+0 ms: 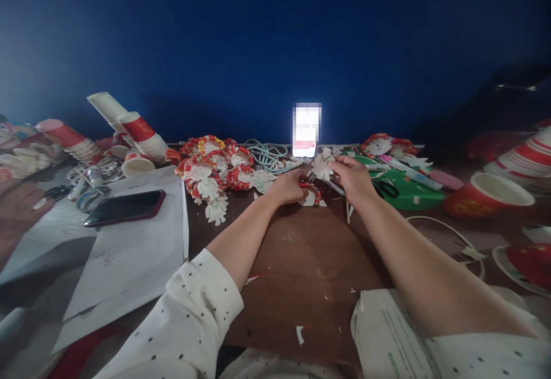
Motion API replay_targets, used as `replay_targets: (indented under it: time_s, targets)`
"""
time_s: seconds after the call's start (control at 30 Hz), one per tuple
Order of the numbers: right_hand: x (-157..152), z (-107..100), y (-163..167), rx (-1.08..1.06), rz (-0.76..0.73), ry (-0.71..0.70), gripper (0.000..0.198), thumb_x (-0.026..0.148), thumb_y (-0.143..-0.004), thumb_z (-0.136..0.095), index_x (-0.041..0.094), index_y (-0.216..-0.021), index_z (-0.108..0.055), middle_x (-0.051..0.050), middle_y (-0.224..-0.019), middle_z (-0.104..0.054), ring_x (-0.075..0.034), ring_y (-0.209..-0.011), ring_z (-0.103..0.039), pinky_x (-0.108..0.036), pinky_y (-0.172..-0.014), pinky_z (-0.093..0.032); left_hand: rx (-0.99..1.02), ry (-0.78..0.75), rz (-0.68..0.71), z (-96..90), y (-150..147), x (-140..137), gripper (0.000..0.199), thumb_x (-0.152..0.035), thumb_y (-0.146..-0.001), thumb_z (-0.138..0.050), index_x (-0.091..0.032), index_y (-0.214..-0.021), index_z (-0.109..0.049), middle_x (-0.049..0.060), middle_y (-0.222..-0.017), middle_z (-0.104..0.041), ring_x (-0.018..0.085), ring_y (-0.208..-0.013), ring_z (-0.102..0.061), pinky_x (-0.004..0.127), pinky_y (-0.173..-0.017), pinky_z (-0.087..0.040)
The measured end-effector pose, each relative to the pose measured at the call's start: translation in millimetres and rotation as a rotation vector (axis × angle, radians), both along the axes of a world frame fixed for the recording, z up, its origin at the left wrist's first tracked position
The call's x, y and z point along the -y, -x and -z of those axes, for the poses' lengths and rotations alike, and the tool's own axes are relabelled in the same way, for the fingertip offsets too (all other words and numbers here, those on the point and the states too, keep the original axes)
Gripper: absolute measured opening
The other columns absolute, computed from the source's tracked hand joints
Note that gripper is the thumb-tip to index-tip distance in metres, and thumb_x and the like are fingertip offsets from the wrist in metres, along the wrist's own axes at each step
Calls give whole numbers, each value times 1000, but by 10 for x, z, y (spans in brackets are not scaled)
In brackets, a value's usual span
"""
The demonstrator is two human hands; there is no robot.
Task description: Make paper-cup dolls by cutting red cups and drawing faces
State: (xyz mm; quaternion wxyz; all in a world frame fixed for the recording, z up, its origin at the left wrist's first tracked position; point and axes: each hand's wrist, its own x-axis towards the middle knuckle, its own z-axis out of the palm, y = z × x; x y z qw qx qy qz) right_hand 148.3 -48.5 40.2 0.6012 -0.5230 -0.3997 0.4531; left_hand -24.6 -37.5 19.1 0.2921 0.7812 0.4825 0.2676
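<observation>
Between the thumb and fingers of my right hand (352, 179) is a white paper cutout (322, 165) with a lobed, flower-like edge. My left hand (289, 188) is lower and to its left, fingers closed at a red and white paper piece (313, 194) just above the table. The fingertips on that side are partly hidden. Close to my left hand lies a heap of similar red and white paper cutouts (206, 175), some with ragged white edges. Black-handled scissors (386, 188) rest beyond my right wrist.
A lit phone (303, 132) stands against the blue wall (215, 51). On white sheets (142, 258) at left lies a dark phone (124, 208). Stacked paper cups (144, 135) lean behind it; another cup (491, 195) is at right. Another person's hand (23, 212) shows at the left edge.
</observation>
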Motion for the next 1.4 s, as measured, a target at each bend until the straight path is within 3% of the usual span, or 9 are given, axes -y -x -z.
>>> replay_targets:
  time_s: [0.27, 0.4, 0.53, 0.77, 1.0, 1.23, 1.4]
  targets:
    - [-11, 3, -25, -17, 76, 25, 27, 31, -51, -75, 18, -73, -66, 4, -58, -60, -11, -52, -52, -23, -49, -40, 391, -29, -218, 14, -9, -77, 25, -15, -71, -60, -16, -95, -66, 7, -90, -70, 17, -80, -63, 31, -77, -48]
    - [-19, 0, -21, -90, 87, -22, 25, 31, -51, -76, 19, -69, -63, 5, -55, -57, -10, -50, -50, -22, -48, -40, 492, -38, -316, 13, 33, -111, 29, -17, -70, -64, -15, -100, -65, 8, -91, -69, 16, -80, -62, 30, -76, -48]
    - [-1, 4, 38, -163, 8, 40, 27, 26, -50, -73, 19, -73, -60, 4, -59, -60, -11, -51, -54, -23, -48, -43, 608, 11, -393, 31, 68, -153, 37, -18, -69, -68, -14, -105, -63, 9, -94, -68, 17, -82, -63, 29, -77, -48]
    - [110, 90, 210, 183, -129, 171, 28, 22, -57, -67, 18, -84, -65, 1, -59, -61, -12, -47, -52, -23, -43, -39, 751, -4, -493, 126, 67, -267, 42, -21, -71, -67, -16, -112, -60, 9, -102, -67, 17, -89, -62, 29, -79, -49]
    - [290, 45, 447, 340, -242, 138, 37, 21, -64, -59, 18, -99, -67, 2, -61, -63, -11, -50, -52, -23, -49, -41, 875, 6, -501, 52, -43, -158, 43, -20, -73, -65, -13, -114, -56, 10, -100, -66, 15, -85, -62, 26, -74, -49]
    - [243, 191, 485, 128, -233, 136, 41, 20, -59, -61, 18, -99, -65, 1, -66, -65, -11, -50, -53, -23, -47, -41, 888, 12, -496, 61, -51, -160, 43, -20, -74, -63, -13, -116, -53, 9, -103, -65, 14, -85, -63, 24, -74, -50]
    - [219, 243, 479, 88, -233, 132, 39, 20, -58, -64, 19, -96, -66, 0, -67, -66, -13, -51, -56, -24, -46, -42, 867, 21, -502, 62, -51, -166, 43, -19, -75, -63, -14, -116, -54, 9, -106, -65, 14, -89, -62, 25, -77, -50]
